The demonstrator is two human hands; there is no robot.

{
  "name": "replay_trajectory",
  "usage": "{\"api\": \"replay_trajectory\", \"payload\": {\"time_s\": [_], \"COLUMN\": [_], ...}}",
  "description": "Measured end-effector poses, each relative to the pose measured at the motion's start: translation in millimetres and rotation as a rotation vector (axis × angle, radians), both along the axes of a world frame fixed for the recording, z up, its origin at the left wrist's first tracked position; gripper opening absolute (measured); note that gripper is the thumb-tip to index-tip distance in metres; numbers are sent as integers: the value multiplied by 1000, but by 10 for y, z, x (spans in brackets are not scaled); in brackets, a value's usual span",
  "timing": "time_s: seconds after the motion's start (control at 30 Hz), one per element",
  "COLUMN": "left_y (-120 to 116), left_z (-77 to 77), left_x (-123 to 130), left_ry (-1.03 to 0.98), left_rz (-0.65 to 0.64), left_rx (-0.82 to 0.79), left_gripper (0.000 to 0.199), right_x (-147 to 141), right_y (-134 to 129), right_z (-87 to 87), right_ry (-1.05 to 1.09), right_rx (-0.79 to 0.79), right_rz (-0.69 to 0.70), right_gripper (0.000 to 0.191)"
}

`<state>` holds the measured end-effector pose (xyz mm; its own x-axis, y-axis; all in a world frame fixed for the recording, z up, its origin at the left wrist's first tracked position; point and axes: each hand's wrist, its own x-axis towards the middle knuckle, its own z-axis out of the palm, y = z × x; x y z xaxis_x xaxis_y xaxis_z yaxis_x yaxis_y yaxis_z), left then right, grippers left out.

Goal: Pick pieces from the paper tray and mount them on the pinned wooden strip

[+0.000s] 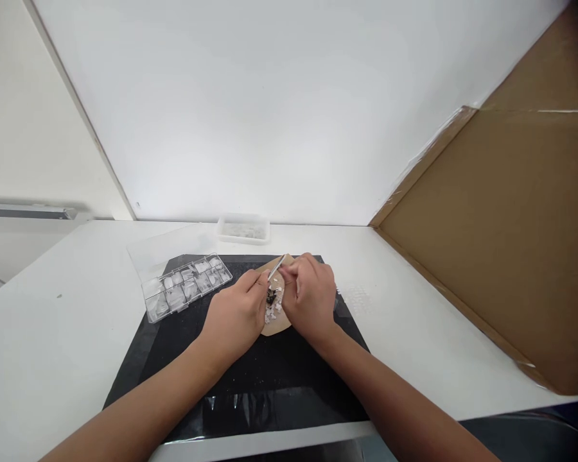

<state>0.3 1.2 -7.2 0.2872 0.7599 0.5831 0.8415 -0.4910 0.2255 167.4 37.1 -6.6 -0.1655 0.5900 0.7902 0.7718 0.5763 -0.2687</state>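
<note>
A thin, pale strip [276, 267] slants up from the fingertips of my left hand [238, 311], which is closed on its lower end. Its exact kind is too small to make out. Close beside the strip, my right hand [312, 298] has its fingers pinched together, and whatever is between them is hidden. Below both hands lies a tan sheet [276, 329], bearing small white pieces [272, 313] and a dark, shiny bit [270, 297]. My hands cover part of the sheet's sides.
A black mat [250, 366] covers the middle of the white table [43, 321]. To the left lies an open clear compartment box [185, 285] with whitish pieces inside. A translucent tray [243, 230] stands at the back. Brown cardboard [505, 237] rises on the right.
</note>
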Motion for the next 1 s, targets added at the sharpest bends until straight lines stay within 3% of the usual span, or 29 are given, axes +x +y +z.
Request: {"api": "replay_trajectory", "payload": {"time_s": [0.5,0.67,1.0], "left_y": [-28,-28,-52], "left_z": [46,43,70], "left_x": [18,4,17], "left_ry": [-80,-127,-66], "left_rz": [-72,-129,-86], "left_rx": [-27,-57,-58], "left_gripper": [23,22,24], "right_x": [19,43,72], "right_y": [-46,-41,-30], "right_z": [73,92,96], "right_ry": [52,35,55], "right_rx": [-27,-55,-102], "right_rz": [-3,58,90], "right_gripper": [23,22,23]}}
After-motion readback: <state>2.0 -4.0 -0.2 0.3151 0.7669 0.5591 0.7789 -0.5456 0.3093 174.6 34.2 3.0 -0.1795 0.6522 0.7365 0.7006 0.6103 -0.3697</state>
